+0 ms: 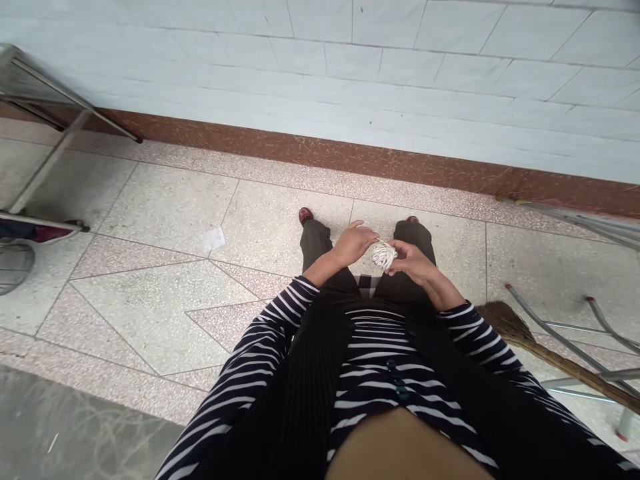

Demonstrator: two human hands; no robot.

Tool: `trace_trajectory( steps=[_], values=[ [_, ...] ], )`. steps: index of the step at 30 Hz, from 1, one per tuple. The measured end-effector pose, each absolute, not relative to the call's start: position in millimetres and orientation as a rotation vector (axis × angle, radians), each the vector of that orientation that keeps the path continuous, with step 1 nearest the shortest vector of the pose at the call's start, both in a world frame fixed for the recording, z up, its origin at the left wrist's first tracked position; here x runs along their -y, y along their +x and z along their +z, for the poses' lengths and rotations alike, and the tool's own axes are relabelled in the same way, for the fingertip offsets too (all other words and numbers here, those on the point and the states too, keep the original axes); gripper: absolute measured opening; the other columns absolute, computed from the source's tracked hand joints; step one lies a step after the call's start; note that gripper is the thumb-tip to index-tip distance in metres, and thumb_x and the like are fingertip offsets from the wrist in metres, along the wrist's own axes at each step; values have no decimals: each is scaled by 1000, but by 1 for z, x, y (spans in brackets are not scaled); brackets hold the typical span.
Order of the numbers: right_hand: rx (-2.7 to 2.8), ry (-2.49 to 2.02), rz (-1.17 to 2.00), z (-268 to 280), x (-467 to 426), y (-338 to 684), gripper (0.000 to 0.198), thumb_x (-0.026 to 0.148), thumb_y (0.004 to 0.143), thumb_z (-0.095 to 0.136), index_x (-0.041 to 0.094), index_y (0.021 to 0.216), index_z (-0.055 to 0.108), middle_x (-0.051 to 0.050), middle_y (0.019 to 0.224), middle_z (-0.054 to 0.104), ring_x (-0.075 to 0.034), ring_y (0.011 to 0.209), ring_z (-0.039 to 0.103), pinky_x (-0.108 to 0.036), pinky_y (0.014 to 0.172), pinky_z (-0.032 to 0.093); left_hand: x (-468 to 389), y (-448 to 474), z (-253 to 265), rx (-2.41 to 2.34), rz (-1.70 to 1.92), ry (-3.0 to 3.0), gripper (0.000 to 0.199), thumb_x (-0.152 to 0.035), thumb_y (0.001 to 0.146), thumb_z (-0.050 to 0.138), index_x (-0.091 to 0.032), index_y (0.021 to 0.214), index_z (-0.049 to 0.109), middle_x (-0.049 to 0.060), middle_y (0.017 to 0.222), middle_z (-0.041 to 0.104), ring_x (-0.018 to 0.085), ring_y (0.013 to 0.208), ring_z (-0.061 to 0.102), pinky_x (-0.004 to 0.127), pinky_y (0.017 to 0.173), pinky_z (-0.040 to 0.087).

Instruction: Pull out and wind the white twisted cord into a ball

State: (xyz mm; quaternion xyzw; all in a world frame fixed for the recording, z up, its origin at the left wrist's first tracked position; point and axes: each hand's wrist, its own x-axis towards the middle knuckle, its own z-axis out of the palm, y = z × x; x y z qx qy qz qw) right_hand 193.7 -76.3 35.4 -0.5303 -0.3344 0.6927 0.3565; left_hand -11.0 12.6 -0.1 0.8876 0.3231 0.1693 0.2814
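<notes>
A small ball of white string [383,256] with dark lines between its windings sits above my lap. My right hand [414,262] grips it from the right, thumb below and fingers above. From the left comes my left hand [350,245], its back turned up and its fingers bent towards the top of the ball. A short pale strand shows at those fingertips, where they appear to pinch it; the thumb is largely hidden. Under both hands are my dark trousers [316,245], with a checked patch of cloth [367,285] between the legs.
A straw broom [507,323] and metal stool legs [555,327] are close on my right. Far left stand a metal-framed table [55,143] and another person's shoe [55,231]. White paper [216,239] lies on the tiled floor. A tiled wall [320,87] rises ahead.
</notes>
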Motion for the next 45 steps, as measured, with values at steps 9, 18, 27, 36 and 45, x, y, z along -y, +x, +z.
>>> trace_trajectory(
  steps=[9, 18, 27, 36, 45],
  values=[
    [734, -1316, 1496, 66, 52, 221, 44, 31, 58, 96, 21, 93, 71, -2, 83, 76, -16, 65, 72, -28, 61, 66, 9, 1, -19, -1018, 366, 1901, 32, -27, 108, 54, -18, 87, 76, 3, 97, 82, 19, 96, 75, 29, 92, 54],
    [1260, -1833, 719, 5, 34, 210, 38, 24, 61, 77, 23, 95, 62, -10, 103, 71, -30, 101, 71, -45, 89, 63, 10, 10, -2, -929, 373, 2240, 28, -25, 106, 57, -21, 89, 79, 3, 89, 81, 21, 91, 74, 41, 116, 51],
    [1136, -1562, 1849, 11, 70, 210, 35, 21, 54, 74, 18, 90, 72, 3, 56, 64, -13, 44, 55, -22, 41, 41, 0, -12, -2, -759, 366, 2501, 26, -24, 110, 55, -20, 101, 79, 7, 100, 79, 21, 106, 74, 53, 130, 39],
    [695, -1248, 1701, 79, 74, 216, 48, 22, 54, 88, 24, 98, 70, 2, 76, 74, -13, 54, 62, -21, 46, 44, -7, -5, -34, -1034, 481, 2060, 28, -33, 110, 60, -19, 103, 82, 9, 113, 85, 23, 107, 77, 37, 101, 56],
    [1011, -1684, 809, 40, 23, 233, 44, 32, 59, 80, 25, 97, 59, 0, 80, 66, -22, 69, 62, -35, 65, 53, 19, 10, -18, -809, 373, 2474, 31, -29, 112, 53, -19, 104, 81, 7, 92, 81, 21, 91, 76, 44, 116, 52]
  ],
)
